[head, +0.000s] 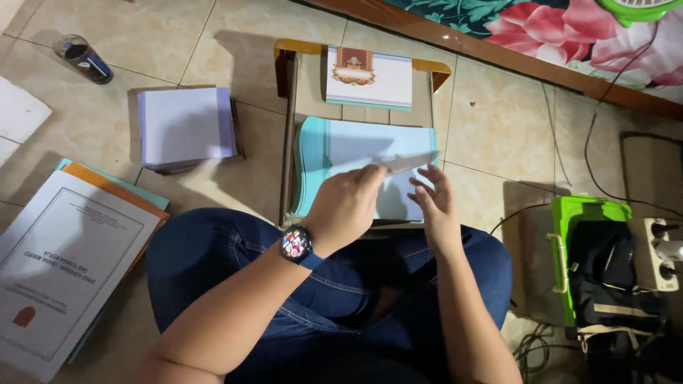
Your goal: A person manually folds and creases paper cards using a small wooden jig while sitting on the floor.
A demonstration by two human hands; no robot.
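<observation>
the left hand (346, 203) pinches the top sheet (398, 165) of a pile of light blue paper (334, 149), with the fingers closed on the edge of the sheet. this edge is lifted and bent over, so it is blurred. the right hand (435, 203) is just beside it, with fingers apart and flat on the same pile, under the lifted sheet. the pile lies in a low cardboard box (299, 78) on the tile floor, in front of the crossed legs in jeans (213, 249). a watch (297, 243) is on the left wrist. at the far end of the box lies a white card (368, 78) with a dark ornament on top. to the left of the box is a stack of white sheets (186, 126), then a dark cup (83, 58). near the left knee lie printed covers (64, 263). at the right stands a green basket (582, 213) with dark things inside.
</observation>
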